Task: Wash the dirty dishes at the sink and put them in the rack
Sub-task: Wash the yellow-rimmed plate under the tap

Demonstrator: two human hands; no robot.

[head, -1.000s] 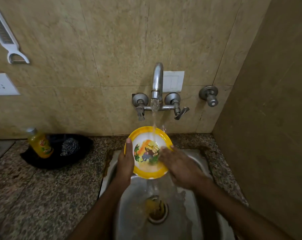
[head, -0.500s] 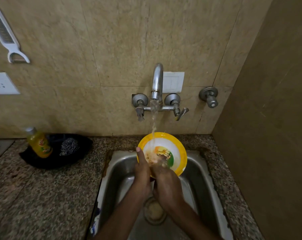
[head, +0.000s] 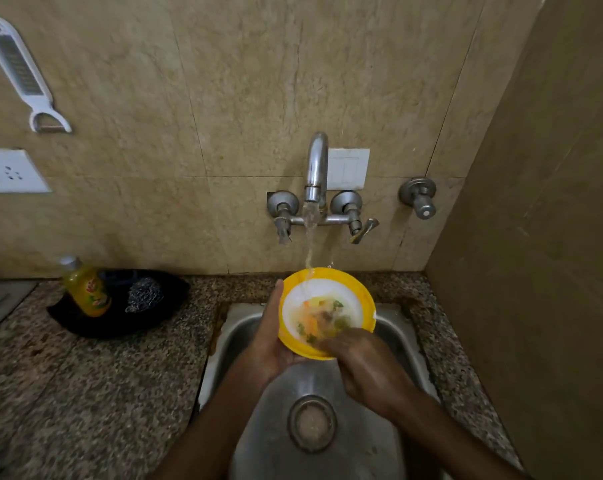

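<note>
A yellow-rimmed plate (head: 327, 303) with a white centre and a coloured picture is tilted over the steel sink (head: 313, 455), under the stream of water from the wall tap (head: 316, 174). My left hand (head: 270, 337) grips the plate's left edge, thumb along the rim and fingers under it. My right hand (head: 362, 362) lies on the plate's lower right face, fingers blurred against the wet surface. No rack is in view.
A yellow dish-soap bottle (head: 85, 289) and a steel scrubber (head: 144, 294) rest on a black cloth on the granite counter (head: 85, 393) to the left. A wall closes the right side. A white peeler (head: 19, 71) hangs on the tiles.
The plate has shifted slightly under the stream and tilted more toward me. My right hand slid from the plate's centre to its lower right part. My left hand keeps its hold.
</note>
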